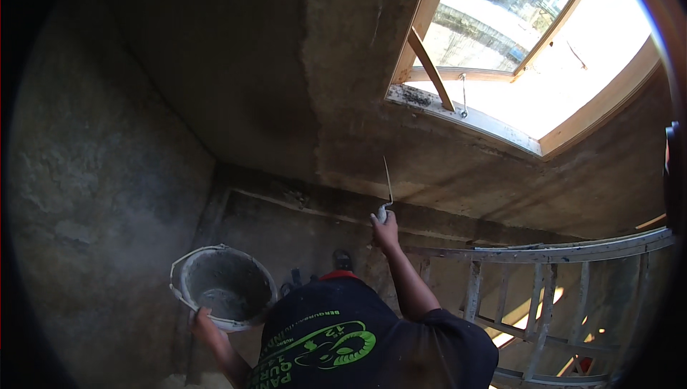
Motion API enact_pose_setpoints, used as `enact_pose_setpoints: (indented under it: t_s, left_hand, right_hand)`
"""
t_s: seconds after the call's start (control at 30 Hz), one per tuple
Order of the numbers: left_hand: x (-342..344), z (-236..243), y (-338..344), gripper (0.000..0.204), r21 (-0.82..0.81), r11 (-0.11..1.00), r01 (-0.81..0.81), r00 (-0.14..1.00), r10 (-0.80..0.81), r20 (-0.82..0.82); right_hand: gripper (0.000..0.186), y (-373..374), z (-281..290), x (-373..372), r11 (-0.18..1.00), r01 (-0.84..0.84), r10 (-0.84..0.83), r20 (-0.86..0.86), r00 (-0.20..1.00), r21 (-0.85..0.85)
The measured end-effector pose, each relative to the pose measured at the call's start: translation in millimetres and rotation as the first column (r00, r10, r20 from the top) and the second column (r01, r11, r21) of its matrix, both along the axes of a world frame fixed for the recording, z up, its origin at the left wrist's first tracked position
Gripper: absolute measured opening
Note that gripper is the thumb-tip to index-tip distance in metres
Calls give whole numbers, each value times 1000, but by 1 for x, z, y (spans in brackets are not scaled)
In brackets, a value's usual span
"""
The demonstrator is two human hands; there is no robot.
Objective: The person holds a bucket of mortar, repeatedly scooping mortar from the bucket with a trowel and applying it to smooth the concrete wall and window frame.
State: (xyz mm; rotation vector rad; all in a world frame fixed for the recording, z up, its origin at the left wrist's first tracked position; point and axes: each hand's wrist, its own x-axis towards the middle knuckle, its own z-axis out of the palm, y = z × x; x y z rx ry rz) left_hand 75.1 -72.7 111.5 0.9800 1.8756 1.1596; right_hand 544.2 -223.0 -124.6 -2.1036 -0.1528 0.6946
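My left hand [204, 321] grips the near rim of a round grey bucket [187, 266] with wet grey mortar in its bottom, held out at the lower left. My right hand [386, 229] is raised and shut on the pale handle of a trowel [387, 183]. The trowel's thin blade shows edge-on and points up against the rough plastered wall [343, 103], below the window's left corner. My black shirt with green print [336, 339] fills the lower middle.
A wooden-framed window opening [601, 106] lets in bright light at the upper right. A mortar-spattered wooden ladder [544, 253] lies across the lower right. Dark rough walls meet in a corner at the left [215, 167].
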Motion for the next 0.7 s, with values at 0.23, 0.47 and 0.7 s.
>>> enact_pose_setpoints:
  t_s: [0.23, 0.47, 0.7]
  left_hand:
    - [-7, -2, -7, 40, -1, 999, 35, 999, -35, -25]
    - [6, 11, -14, 38, 63, 996, 62, 997, -65, 39]
    - [17, 24, -15, 37, 24, 999, 39, 999, -39, -10]
  right_hand:
    - [49, -9, 83, 97, 993, -82, 33, 467, 884, 84]
    - [51, 26, 159, 154, 922, -220, 374, 593, 713, -317]
    - [42, 42, 156, 192, 963, -20, 177, 572, 801, -270]
